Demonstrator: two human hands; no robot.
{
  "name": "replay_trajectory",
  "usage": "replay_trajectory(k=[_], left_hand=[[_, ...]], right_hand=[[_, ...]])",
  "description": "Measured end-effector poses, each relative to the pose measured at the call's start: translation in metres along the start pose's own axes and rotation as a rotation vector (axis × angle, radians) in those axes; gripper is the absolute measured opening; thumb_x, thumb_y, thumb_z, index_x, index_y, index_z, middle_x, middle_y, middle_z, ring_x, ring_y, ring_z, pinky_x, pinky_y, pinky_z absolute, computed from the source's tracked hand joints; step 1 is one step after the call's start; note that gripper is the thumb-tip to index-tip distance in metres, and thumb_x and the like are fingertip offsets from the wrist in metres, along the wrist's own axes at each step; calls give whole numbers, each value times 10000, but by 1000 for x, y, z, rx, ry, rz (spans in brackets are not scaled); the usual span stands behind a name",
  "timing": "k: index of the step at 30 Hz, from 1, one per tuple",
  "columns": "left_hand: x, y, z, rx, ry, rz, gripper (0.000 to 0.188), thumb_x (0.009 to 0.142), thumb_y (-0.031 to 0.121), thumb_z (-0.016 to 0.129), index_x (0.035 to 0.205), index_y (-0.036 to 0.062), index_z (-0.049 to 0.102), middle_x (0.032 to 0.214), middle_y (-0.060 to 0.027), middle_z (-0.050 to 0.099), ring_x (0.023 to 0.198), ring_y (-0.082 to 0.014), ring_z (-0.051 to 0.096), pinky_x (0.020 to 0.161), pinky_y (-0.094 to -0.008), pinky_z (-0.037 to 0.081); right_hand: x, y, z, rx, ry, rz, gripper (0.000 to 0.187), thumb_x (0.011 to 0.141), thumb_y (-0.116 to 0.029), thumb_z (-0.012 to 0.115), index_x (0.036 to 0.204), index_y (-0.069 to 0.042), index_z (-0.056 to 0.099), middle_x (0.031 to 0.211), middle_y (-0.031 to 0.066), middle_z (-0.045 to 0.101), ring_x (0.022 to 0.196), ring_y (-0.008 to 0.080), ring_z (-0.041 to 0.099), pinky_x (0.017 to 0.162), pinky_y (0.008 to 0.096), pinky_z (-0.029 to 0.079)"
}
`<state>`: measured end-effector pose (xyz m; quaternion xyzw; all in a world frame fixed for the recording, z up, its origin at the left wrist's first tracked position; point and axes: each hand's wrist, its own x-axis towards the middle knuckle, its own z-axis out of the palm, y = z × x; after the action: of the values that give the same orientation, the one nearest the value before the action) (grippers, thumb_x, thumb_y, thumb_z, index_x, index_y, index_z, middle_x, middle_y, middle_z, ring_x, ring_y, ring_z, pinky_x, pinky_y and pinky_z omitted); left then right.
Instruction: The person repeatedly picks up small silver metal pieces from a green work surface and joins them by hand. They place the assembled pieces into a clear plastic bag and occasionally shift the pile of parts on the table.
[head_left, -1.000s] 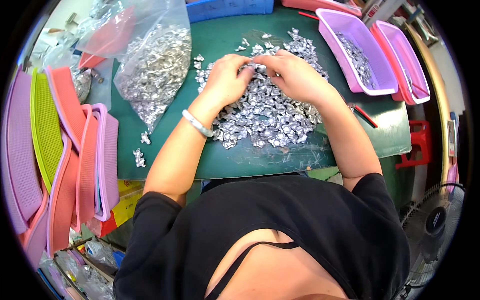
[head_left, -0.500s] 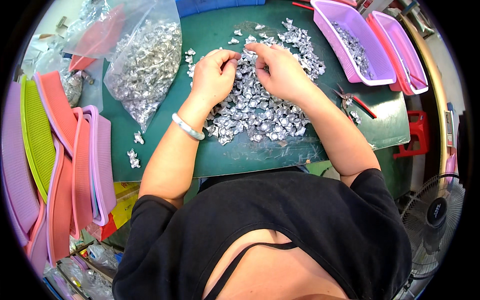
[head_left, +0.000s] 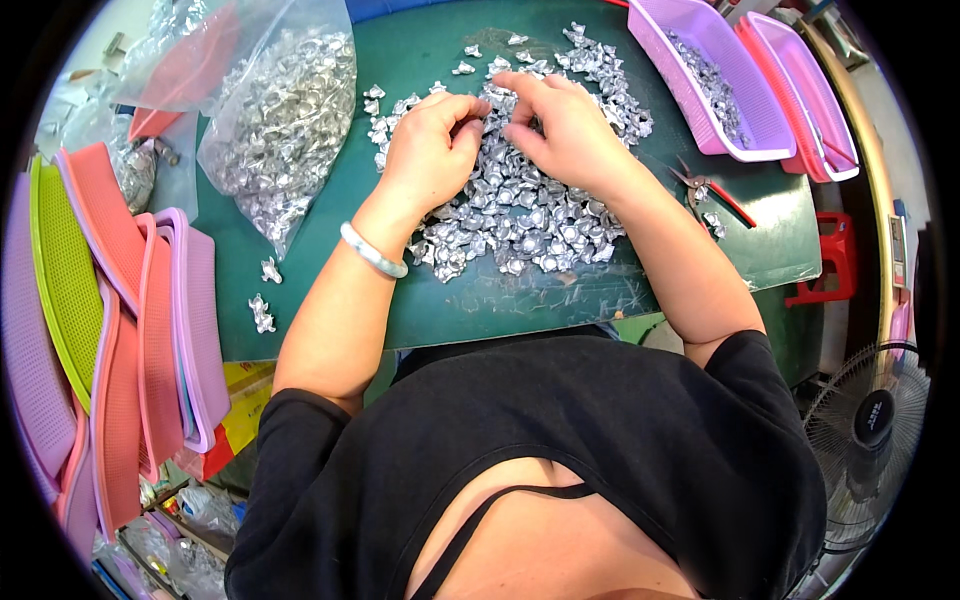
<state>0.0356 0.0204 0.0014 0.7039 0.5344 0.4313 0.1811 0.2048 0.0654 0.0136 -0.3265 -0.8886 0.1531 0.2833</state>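
Note:
Small silver metal castings lie in a broad heap (head_left: 530,225) in the middle of the green table. Over the far part of that heap, my left hand (head_left: 432,150) has its fingers curled in toward the thumb; whatever may be inside them is hidden. Facing it a short way to the right, my right hand (head_left: 570,135) is bent over the pieces, its forefinger stretched out and its thumb well apart, with no held piece visible. A pair of red-handled cutting pliers (head_left: 712,195) rests on the table to the right of the heap.
A clear plastic bag (head_left: 285,130) full of like castings stands at left. Coloured plastic baskets (head_left: 120,330) are stacked beside the table's left edge. A purple basket (head_left: 700,85) with castings sits far right, a red stool (head_left: 828,260) and a fan (head_left: 870,430) beyond the table.
Both hands stay over the heap, with small finger movements. The right thumb and forefinger remain apart. The whole view has shifted slightly.

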Motion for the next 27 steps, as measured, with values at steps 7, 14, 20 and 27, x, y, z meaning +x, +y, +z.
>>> replay_trajectory(k=[7, 14, 20, 27], left_hand=[[0, -1, 0, 20, -14, 4, 164, 737, 24, 544, 879, 25, 627, 797, -113, 583, 733, -250, 580, 670, -315, 462], [0, 1, -1, 50, -71, 46, 188, 719, 79, 589, 898, 37, 630, 789, -99, 574, 750, -249, 551, 683, -333, 441], [-1, 6, -1, 101, -72, 146, 207, 711, 136, 641, 893, 39, 629, 761, -84, 563, 737, -239, 535, 661, -332, 428], [-2, 11, 1, -179, -19, 30, 179, 750, 136, 646, 900, 39, 628, 732, -53, 576, 680, -156, 551, 615, -267, 441]], right_hand=[[2, -6, 5, -155, -23, 5, 412, 699, -141, 590, 1095, -51, 518, 761, 47, 615, 843, 255, 534, 759, 394, 384], [1, 5, 3, 175, 32, 111, 430, 720, -28, 556, 1145, -32, 497, 672, 16, 569, 671, 141, 543, 676, 283, 437], [-3, 1, -5, 437, 108, 120, 426, 755, -35, 550, 1175, -19, 479, 733, 27, 591, 693, 107, 551, 659, 236, 441], [-4, -3, -9, 387, 164, 30, 432, 771, -27, 555, 1194, -33, 468, 746, 16, 596, 729, 74, 547, 683, 216, 436]])
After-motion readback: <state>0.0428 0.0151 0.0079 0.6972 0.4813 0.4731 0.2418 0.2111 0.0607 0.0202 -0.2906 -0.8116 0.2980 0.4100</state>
